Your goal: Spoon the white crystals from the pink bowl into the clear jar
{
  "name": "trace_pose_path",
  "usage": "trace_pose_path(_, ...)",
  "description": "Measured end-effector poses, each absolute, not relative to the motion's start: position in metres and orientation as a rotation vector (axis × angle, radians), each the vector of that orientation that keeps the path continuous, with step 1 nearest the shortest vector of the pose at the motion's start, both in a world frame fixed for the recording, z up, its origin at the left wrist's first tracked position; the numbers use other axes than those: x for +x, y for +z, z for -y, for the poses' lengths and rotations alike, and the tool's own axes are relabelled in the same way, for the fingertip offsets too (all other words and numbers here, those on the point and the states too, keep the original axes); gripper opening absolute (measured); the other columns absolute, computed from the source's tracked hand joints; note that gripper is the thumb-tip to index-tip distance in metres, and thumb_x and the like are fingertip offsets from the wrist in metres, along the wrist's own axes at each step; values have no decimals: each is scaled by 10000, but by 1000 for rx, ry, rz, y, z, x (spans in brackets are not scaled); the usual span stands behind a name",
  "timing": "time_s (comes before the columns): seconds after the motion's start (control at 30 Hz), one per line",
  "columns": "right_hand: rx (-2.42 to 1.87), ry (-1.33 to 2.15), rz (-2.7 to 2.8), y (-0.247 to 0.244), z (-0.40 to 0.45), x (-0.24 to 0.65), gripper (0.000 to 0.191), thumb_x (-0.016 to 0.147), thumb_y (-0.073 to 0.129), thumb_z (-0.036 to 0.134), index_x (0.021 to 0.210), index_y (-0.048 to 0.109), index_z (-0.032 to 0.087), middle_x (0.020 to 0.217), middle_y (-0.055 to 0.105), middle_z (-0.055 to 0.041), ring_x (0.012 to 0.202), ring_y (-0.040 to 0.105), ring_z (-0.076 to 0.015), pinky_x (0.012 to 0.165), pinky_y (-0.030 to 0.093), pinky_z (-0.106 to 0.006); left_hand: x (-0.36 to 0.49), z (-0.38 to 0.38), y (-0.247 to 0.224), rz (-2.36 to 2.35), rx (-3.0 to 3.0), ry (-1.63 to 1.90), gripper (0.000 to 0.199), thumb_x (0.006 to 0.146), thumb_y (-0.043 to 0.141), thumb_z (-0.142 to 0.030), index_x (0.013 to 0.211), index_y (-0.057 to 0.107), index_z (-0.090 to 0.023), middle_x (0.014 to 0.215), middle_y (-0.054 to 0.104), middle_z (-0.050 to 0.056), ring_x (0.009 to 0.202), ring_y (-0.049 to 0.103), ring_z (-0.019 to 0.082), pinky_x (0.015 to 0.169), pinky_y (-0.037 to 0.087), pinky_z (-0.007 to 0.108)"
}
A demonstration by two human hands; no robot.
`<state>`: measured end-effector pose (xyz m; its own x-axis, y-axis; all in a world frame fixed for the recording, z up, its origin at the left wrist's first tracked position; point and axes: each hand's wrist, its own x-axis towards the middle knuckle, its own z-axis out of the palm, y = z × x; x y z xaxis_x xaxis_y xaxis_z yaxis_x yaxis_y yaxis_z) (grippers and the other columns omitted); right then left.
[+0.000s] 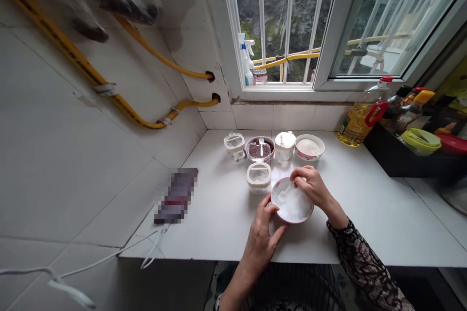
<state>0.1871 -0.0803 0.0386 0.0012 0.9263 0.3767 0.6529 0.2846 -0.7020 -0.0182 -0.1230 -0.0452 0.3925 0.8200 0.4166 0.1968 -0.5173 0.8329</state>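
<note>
My left hand [260, 238] grips the lower left rim of a round white bowl with a pink rim [280, 212], which is filled with a white, powdery or flaky substance [295, 204]. My right hand [310, 187] is over the bowl's far edge, its fingers pinching the handle of a small white spoon [286, 190] that dips into the substance. Just beyond the bowl stands a square clear lidded container [259, 177]. Behind it, a glass dish of dark red food [260, 150] holds a white spoon.
A small clear container [234, 146], a white lidded jar [284, 145] and a bowl of white powder [309, 146] line the back of the white counter [219, 223]. A pixelated phone [176, 196] and white cable [109, 257] lie left; a cooking oil bottle [359, 119] stands right.
</note>
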Motion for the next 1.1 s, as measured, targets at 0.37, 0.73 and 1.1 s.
trace_pose_path(0.37, -1395, 861, 1257, 46, 77, 194, 161, 665, 503, 243, 618, 649, 196, 506, 609, 12, 521, 564, -149, 599, 466, -277, -18, 122, -45, -866, 1944, 1139, 342, 897, 627, -146, 1190, 491, -257, 1476, 443, 141, 1352, 550, 279, 1041, 558, 446)
trace_pose_path(0.73, -1267, 759, 1220, 44, 73, 184, 147, 793, 564, 295, 785, 666, 190, 658, 678, -16, 621, 647, -172, 666, 538, -321, -18, 122, -42, -907, 1978, 1142, 335, 873, 651, -135, 1151, 509, -255, 1471, 475, 141, 1364, 543, 294, 1072, 518, 466)
trace_pose_path(1.1, -1102, -13, 1922, 48, 77, 158, 278, 967, 457, 117, 960, 703, 244, 853, 771, -33, 839, 652, -209, 979, 402, -450, -17, 123, -43, -892, 1941, 1132, 348, 880, 635, -133, 1183, 504, -242, 1497, 440, 157, 1354, 555, 289, 1068, 524, 462)
